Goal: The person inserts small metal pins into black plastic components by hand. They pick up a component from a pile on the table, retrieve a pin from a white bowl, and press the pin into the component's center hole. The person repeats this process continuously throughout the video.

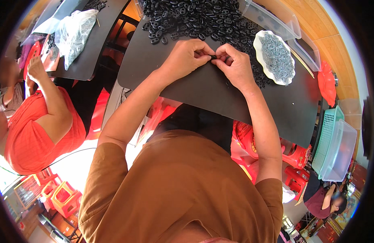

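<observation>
Both my hands meet over the near part of a dark table. Between the fingertips is a small black plastic piece, mostly covered by the fingers. My left hand pinches it from the left, and my right hand pinches it from the right. Just beyond lies a wide heap of black oval pieces with two holes, which also spreads behind my right hand. To the right of that hand, a white scalloped dish holds many small silvery metal pins or screws.
Clear plastic bins stand at the far right. A red scalloped dish and a green basket are by the right edge. At left, a person in red sits by another table with a clear bag. Red stools stand behind.
</observation>
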Demonstrator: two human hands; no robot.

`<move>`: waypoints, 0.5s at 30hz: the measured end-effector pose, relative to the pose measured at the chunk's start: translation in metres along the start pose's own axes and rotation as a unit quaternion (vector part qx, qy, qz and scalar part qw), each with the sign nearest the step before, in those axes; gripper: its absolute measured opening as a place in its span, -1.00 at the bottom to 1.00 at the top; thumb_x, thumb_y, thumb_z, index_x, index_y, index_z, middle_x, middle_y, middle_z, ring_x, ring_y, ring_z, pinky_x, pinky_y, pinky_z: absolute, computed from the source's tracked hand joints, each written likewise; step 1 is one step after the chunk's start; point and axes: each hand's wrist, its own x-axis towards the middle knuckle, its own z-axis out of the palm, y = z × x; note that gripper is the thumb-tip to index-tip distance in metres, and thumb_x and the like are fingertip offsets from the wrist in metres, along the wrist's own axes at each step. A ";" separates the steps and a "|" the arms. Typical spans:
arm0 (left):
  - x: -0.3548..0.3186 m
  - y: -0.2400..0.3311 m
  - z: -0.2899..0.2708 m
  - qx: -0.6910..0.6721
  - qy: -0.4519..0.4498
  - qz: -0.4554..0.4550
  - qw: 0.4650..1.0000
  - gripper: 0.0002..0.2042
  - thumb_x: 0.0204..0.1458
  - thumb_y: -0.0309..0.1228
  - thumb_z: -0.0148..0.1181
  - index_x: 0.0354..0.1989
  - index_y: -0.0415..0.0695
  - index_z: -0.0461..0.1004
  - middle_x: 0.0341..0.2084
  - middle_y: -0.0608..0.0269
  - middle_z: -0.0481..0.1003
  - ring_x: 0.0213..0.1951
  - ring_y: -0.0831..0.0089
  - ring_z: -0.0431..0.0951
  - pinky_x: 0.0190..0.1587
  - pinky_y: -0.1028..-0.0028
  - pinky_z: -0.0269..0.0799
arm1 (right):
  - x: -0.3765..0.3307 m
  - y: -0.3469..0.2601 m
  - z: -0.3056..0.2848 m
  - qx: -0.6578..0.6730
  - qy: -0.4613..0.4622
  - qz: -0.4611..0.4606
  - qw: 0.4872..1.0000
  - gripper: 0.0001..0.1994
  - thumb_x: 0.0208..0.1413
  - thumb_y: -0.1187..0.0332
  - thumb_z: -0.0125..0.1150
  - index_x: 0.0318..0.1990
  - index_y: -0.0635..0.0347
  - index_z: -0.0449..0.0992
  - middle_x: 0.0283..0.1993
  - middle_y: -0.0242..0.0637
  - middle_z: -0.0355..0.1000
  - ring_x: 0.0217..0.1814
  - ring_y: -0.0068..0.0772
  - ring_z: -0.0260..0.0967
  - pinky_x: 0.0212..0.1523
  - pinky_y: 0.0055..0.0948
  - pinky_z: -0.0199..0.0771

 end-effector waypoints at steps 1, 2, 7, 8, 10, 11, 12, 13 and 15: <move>0.000 -0.001 0.000 0.001 0.001 0.002 1.000 -0.88 0.02 -0.56 0.26 -0.26 -0.25 0.61 -0.36 0.25 0.57 -0.32 0.55 0.61 -0.20 0.54 0.55 | 0.000 -0.001 -0.001 0.001 -0.007 0.008 1.000 -0.80 -0.10 0.56 0.38 -0.35 0.20 0.44 -0.49 -0.35 0.46 -0.51 -0.55 0.39 -0.45 -0.53 0.40; 0.000 -0.002 0.000 0.002 0.002 0.005 1.000 -0.89 0.02 -0.56 0.26 -0.27 -0.25 0.61 -0.36 0.25 0.57 -0.32 0.55 0.61 -0.20 0.55 0.55 | 0.000 0.000 -0.001 0.003 -0.005 0.003 1.000 -0.81 -0.09 0.56 0.37 -0.35 0.20 0.45 -0.49 -0.35 0.46 -0.51 -0.55 0.39 -0.46 -0.53 0.39; -0.001 0.000 0.000 0.003 0.001 0.000 1.000 -0.90 0.02 -0.57 0.25 -0.29 -0.27 0.60 -0.37 0.26 0.56 -0.33 0.56 0.60 -0.22 0.55 0.55 | 0.000 0.003 -0.001 0.008 0.000 -0.010 1.000 -0.86 -0.06 0.57 0.34 -0.36 0.22 0.49 -0.47 -0.35 0.48 -0.52 -0.57 0.38 -0.48 -0.54 0.37; -0.001 -0.001 0.000 0.003 0.000 0.002 1.000 -0.90 0.02 -0.57 0.25 -0.29 -0.27 0.60 -0.37 0.26 0.56 -0.33 0.56 0.60 -0.22 0.56 0.55 | 0.000 0.004 -0.001 0.010 0.002 -0.021 1.000 -0.87 -0.06 0.57 0.34 -0.37 0.23 0.49 -0.47 -0.36 0.49 -0.52 -0.57 0.38 -0.49 -0.54 0.37; -0.001 -0.002 0.001 0.001 0.000 0.006 1.000 -0.91 0.02 -0.58 0.25 -0.29 -0.27 0.60 -0.38 0.26 0.56 -0.34 0.57 0.60 -0.23 0.56 0.54 | 0.000 0.007 -0.001 0.014 0.006 -0.044 0.999 -0.87 -0.06 0.58 0.33 -0.38 0.24 0.49 -0.46 -0.36 0.49 -0.53 -0.59 0.37 -0.49 -0.56 0.36; -0.001 -0.002 0.001 -0.001 0.000 0.008 1.000 -0.91 0.02 -0.58 0.25 -0.29 -0.27 0.60 -0.38 0.27 0.56 -0.34 0.57 0.59 -0.24 0.57 0.54 | 0.000 0.007 -0.001 0.015 0.003 -0.038 0.999 -0.88 -0.06 0.58 0.33 -0.38 0.24 0.49 -0.46 -0.37 0.49 -0.53 -0.60 0.36 -0.49 -0.56 0.36; -0.001 -0.003 0.001 -0.003 0.000 0.011 1.000 -0.91 0.02 -0.59 0.25 -0.29 -0.27 0.60 -0.38 0.27 0.56 -0.35 0.58 0.59 -0.24 0.57 0.54 | -0.001 0.006 -0.002 0.016 0.000 -0.032 0.999 -0.88 -0.06 0.59 0.33 -0.38 0.24 0.49 -0.46 -0.37 0.49 -0.53 -0.62 0.35 -0.49 -0.57 0.35; -0.001 -0.003 0.001 0.000 -0.001 0.012 1.000 -0.91 0.02 -0.59 0.25 -0.29 -0.27 0.60 -0.39 0.27 0.56 -0.35 0.58 0.59 -0.25 0.57 0.54 | -0.001 0.005 -0.002 0.017 -0.002 -0.026 1.000 -0.88 -0.06 0.59 0.33 -0.38 0.24 0.49 -0.46 -0.38 0.49 -0.53 -0.64 0.35 -0.49 -0.58 0.35; -0.002 -0.003 0.001 0.007 -0.002 0.015 1.000 -0.91 0.02 -0.59 0.25 -0.30 -0.27 0.60 -0.39 0.27 0.56 -0.36 0.58 0.59 -0.25 0.57 0.53 | -0.001 0.004 -0.002 0.035 -0.007 0.004 0.999 -0.88 -0.07 0.60 0.33 -0.39 0.24 0.50 -0.47 -0.41 0.48 -0.52 -0.66 0.34 -0.49 -0.59 0.34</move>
